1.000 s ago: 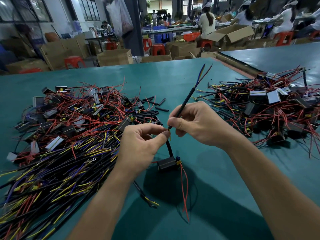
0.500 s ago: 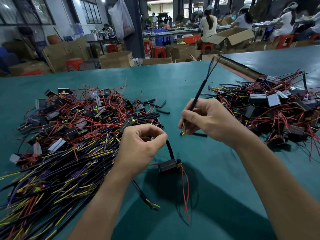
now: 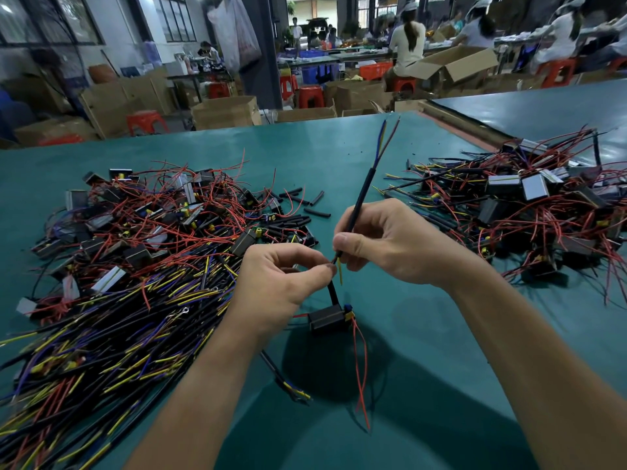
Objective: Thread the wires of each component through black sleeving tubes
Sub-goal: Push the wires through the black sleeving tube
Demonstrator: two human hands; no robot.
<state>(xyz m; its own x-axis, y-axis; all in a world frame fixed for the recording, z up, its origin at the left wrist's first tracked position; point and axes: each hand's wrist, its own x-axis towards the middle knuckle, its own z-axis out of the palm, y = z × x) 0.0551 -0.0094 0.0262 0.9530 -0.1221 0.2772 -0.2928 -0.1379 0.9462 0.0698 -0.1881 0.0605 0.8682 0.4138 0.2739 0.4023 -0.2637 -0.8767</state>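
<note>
Black sleeving tube (image 3: 363, 195) up-and-away in right hand (image 3: 390, 242) pinch; wires (image 3: 339, 276) in left hand (image 3: 281, 283) pinch.

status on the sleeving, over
Right hand grips long black sleeving tube, coloured wires out its top. Left hand pinches its lower end, small black box component below. Tangled wire piles flank both hands.

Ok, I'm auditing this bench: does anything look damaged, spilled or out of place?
Nothing looks damaged. Short black tube pieces lie scattered on the table beside the left pile, and a yellow wire sticks out of the lower end of the sleeving tube pinched by the right hand, possibly just mid-threading.
</note>
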